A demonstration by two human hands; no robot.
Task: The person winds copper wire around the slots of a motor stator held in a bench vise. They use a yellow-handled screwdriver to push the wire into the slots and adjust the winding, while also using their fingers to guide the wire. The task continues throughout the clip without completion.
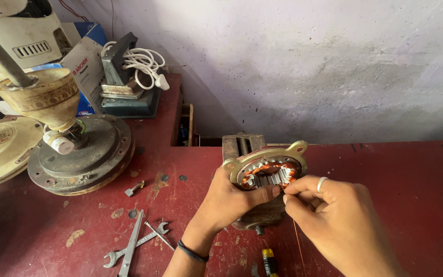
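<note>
Leaning at the wall far left of both hands are blue-and-white cardboard boxes [85, 56]. The left hand [232, 200] grips the motor core [267, 172]; the right hand [329, 215], touching beside it, pinches a thin copper wire [297, 238].

Only 1 view is given, taken from the head and angled down and forward at close range onto the red workbench [396, 169]; the grey wall [308, 61] is faced behind it.
</note>
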